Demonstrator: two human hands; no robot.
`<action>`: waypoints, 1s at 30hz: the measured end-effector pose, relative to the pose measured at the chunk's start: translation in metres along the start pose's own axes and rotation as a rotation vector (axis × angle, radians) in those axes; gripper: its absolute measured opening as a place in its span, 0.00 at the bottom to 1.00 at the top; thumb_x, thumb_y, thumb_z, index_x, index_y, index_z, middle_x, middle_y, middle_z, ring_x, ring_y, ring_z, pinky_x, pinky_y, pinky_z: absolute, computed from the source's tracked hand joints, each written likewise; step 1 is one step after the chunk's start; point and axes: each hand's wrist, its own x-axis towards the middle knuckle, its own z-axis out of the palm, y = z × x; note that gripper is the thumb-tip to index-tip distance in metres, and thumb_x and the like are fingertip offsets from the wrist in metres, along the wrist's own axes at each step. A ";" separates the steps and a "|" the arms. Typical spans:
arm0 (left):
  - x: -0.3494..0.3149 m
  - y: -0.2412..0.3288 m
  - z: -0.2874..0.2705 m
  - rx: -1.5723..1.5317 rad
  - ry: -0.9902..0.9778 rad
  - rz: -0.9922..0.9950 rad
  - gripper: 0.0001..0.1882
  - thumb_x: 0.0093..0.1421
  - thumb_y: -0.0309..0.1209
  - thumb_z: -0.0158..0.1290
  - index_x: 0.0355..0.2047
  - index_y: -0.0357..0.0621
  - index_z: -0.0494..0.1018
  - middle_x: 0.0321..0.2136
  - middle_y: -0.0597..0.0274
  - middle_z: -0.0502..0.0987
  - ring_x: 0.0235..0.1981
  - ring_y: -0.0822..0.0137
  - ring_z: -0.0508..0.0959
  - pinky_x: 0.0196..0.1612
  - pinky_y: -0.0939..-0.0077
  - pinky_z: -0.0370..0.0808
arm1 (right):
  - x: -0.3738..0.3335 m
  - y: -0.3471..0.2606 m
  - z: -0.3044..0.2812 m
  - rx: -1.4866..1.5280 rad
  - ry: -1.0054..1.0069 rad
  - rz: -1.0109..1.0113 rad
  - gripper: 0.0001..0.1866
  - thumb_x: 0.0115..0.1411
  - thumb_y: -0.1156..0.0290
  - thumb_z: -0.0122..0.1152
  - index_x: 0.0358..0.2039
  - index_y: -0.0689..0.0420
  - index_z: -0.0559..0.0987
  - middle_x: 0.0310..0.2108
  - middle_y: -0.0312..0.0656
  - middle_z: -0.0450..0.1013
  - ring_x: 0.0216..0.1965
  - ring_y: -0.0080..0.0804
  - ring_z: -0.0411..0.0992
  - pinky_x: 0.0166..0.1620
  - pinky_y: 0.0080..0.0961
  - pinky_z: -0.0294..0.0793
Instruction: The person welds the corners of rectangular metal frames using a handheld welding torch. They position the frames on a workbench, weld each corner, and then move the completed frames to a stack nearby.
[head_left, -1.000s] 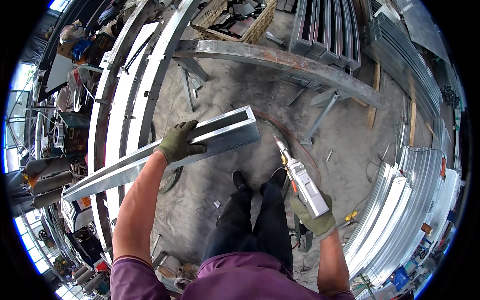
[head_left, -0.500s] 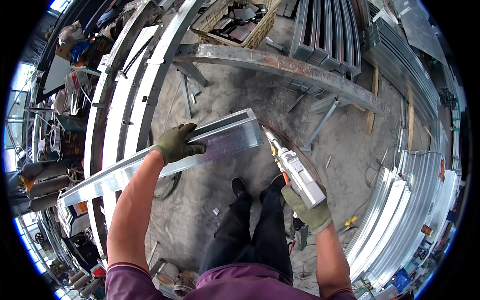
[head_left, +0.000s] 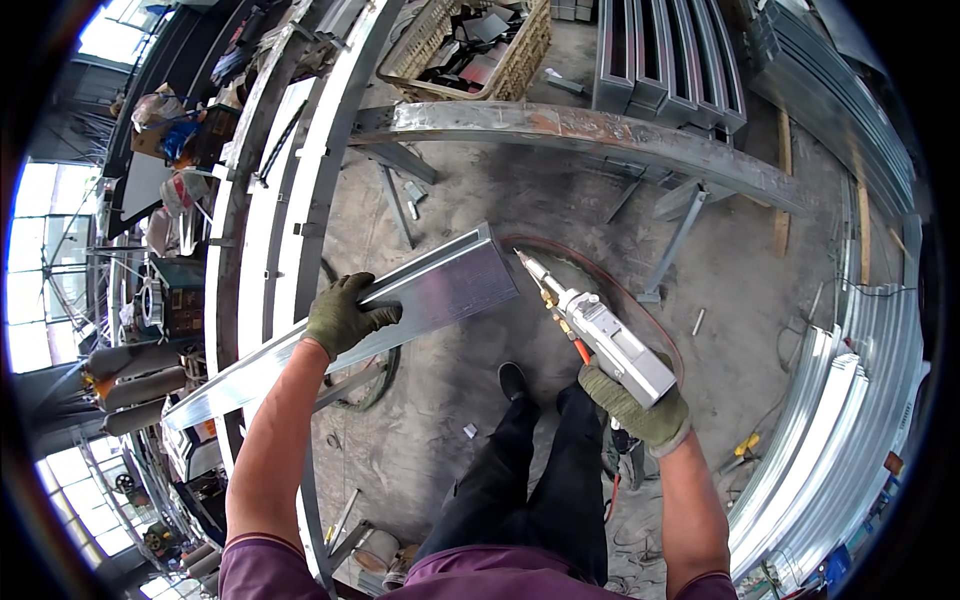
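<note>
Long, silvery sheet-metal channel (head_left: 440, 298): aslant above the grey concrete floor (head_left: 440, 395), its left part crossing over pale metal rails (head_left: 312, 190); contact there cannot be told. Left hand (head_left: 350, 315), olive-green glove: partly closed, gripping the channel from above. Right hand (head_left: 640, 405), matching glove: curled round the rear of a silver-grey, box-bodied handheld tool (head_left: 615, 345); narrow nozzle tip just beside the channel's right end, apart in this view. Beyond: rust-marked grey steel beam (head_left: 600, 128); cream latticed basket (head_left: 525, 68) of metal offcuts (head_left: 482, 45).
</note>
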 end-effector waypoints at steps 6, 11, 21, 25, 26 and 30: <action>0.001 -0.004 0.001 -0.050 -0.011 -0.025 0.56 0.43 0.72 0.69 0.63 0.44 0.74 0.55 0.47 0.81 0.58 0.47 0.80 0.60 0.57 0.78 | 0.027 0.002 -0.002 -0.292 0.076 -0.401 0.14 0.59 0.74 0.75 0.47 0.54 0.88 0.42 0.37 0.86 0.42 0.33 0.85 0.46 0.33 0.83; 0.003 -0.006 0.002 -0.009 0.005 0.001 0.56 0.44 0.74 0.67 0.63 0.44 0.74 0.55 0.48 0.81 0.57 0.47 0.80 0.60 0.56 0.78 | 0.036 0.004 0.001 -0.187 0.070 -0.354 0.15 0.53 0.78 0.78 0.42 0.51 0.89 0.42 0.37 0.86 0.44 0.34 0.85 0.45 0.32 0.84; 0.006 -0.009 0.004 -0.025 -0.017 -0.017 0.56 0.45 0.75 0.65 0.63 0.45 0.74 0.56 0.49 0.80 0.59 0.47 0.79 0.61 0.56 0.76 | 0.047 0.003 -0.003 -0.103 -0.022 -0.180 0.13 0.57 0.73 0.77 0.44 0.49 0.89 0.41 0.37 0.85 0.41 0.35 0.85 0.43 0.33 0.83; 0.006 -0.008 0.003 -0.024 -0.017 -0.015 0.57 0.45 0.75 0.66 0.63 0.44 0.74 0.56 0.48 0.80 0.58 0.47 0.79 0.61 0.56 0.76 | 0.048 0.008 -0.004 -0.179 -0.029 -0.271 0.11 0.58 0.79 0.75 0.42 0.60 0.85 0.33 0.34 0.82 0.34 0.22 0.79 0.38 0.25 0.80; 0.006 -0.009 0.004 -0.022 -0.024 -0.020 0.57 0.44 0.75 0.66 0.63 0.44 0.74 0.56 0.48 0.80 0.58 0.46 0.79 0.61 0.56 0.76 | 0.048 0.008 -0.004 -0.177 -0.032 -0.279 0.10 0.59 0.80 0.75 0.42 0.63 0.84 0.31 0.34 0.81 0.32 0.20 0.77 0.37 0.24 0.79; 0.006 -0.010 0.004 -0.022 -0.029 -0.024 0.58 0.44 0.75 0.66 0.63 0.43 0.74 0.57 0.47 0.79 0.58 0.46 0.80 0.61 0.56 0.76 | 0.050 0.001 -0.005 -0.071 -0.043 -0.197 0.11 0.59 0.80 0.75 0.42 0.63 0.84 0.31 0.34 0.81 0.32 0.19 0.77 0.37 0.24 0.79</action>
